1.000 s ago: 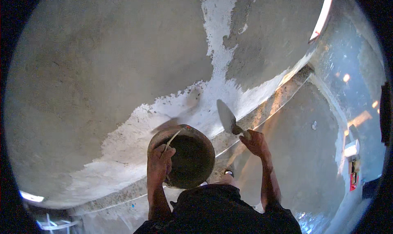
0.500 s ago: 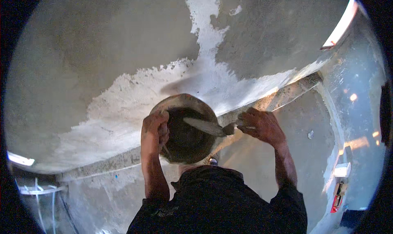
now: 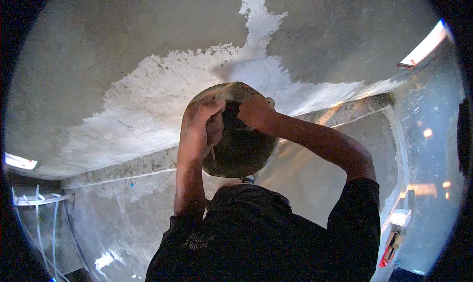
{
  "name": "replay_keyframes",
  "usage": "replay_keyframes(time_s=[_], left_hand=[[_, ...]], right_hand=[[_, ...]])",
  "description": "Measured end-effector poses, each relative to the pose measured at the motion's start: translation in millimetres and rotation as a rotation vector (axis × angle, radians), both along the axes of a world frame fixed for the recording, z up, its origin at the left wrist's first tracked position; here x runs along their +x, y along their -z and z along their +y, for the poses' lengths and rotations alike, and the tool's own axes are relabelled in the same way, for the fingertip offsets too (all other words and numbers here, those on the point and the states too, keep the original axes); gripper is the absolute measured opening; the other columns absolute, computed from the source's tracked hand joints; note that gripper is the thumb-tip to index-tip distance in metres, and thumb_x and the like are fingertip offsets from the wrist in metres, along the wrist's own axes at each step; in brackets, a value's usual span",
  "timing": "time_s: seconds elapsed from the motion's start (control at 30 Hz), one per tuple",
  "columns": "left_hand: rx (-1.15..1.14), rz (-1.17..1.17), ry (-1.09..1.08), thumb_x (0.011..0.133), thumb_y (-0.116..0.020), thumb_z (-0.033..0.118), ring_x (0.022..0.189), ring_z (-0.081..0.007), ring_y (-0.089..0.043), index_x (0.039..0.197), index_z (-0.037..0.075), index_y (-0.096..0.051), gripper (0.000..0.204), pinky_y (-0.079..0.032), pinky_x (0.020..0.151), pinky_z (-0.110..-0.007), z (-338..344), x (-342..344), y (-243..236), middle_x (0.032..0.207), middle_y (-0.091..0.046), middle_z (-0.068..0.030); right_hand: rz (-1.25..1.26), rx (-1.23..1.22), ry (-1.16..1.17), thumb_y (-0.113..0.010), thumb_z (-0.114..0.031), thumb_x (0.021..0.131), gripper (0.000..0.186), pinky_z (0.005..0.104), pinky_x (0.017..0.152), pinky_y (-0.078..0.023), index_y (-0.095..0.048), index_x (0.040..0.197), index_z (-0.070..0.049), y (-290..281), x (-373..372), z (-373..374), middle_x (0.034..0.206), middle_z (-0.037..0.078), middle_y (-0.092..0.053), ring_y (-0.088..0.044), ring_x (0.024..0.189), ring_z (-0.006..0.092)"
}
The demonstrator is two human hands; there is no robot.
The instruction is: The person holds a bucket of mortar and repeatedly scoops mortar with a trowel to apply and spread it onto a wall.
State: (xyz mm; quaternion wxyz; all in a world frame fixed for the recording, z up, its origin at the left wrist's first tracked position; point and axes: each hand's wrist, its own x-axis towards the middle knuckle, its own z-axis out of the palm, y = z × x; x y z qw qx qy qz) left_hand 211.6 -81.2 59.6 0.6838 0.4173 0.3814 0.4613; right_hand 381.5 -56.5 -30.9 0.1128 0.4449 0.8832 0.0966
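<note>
Together at a bucket (image 3: 245, 89), left grip (image 3: 207, 122) curled around its handle (image 3: 213, 157), right grip (image 3: 257, 113) clasping a trowel (image 3: 270, 103)

One wide fisheye view looks down from the left side of the wearer's head, upright, with the dark shirt (image 3: 276, 237) close below at six o'clock, the bucket (image 3: 236, 91) near mid-frame, the patchy wall (image 3: 162, 33) toward twelve and the floor (image 3: 308, 183) toward four.
</note>
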Motion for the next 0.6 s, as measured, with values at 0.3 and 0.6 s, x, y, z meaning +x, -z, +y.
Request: replay_keyframes(time_s=[0.3, 0.6], left_hand=[[0.064, 0.105, 0.131, 0.08, -0.055, 0.029, 0.041, -0.0041, -0.03, 0.069, 0.006, -0.049, 0.026, -0.021, 0.037, -0.022, 3, -3, -17, 0.051, -0.033, 0.0053], [0.096, 0.166, 0.203, 0.078, -0.054, 0.042, 0.035, -0.0049, -0.026, 0.078, 0.007, -0.054, 0.035, -0.017, 0.034, -0.023, 9, -3, -21, 0.045, -0.03, 0.0074]], right_hand=[[0.035, -0.243, 0.045, -0.069, -0.02, 0.065, 0.015, 0.0385, 0.063, -0.052, -0.068, 0.075, -0.009, 5, -10, -7, 0.073, 0.009, -0.065, -0.065, 0.074, 0.027], [0.068, -0.672, 0.091, -0.068, -0.033, 0.066, 0.036, 0.0425, 0.073, -0.05, -0.063, 0.095, -0.011, 14, -24, 6, 0.084, 0.016, -0.064, -0.063, 0.083, 0.0301]])
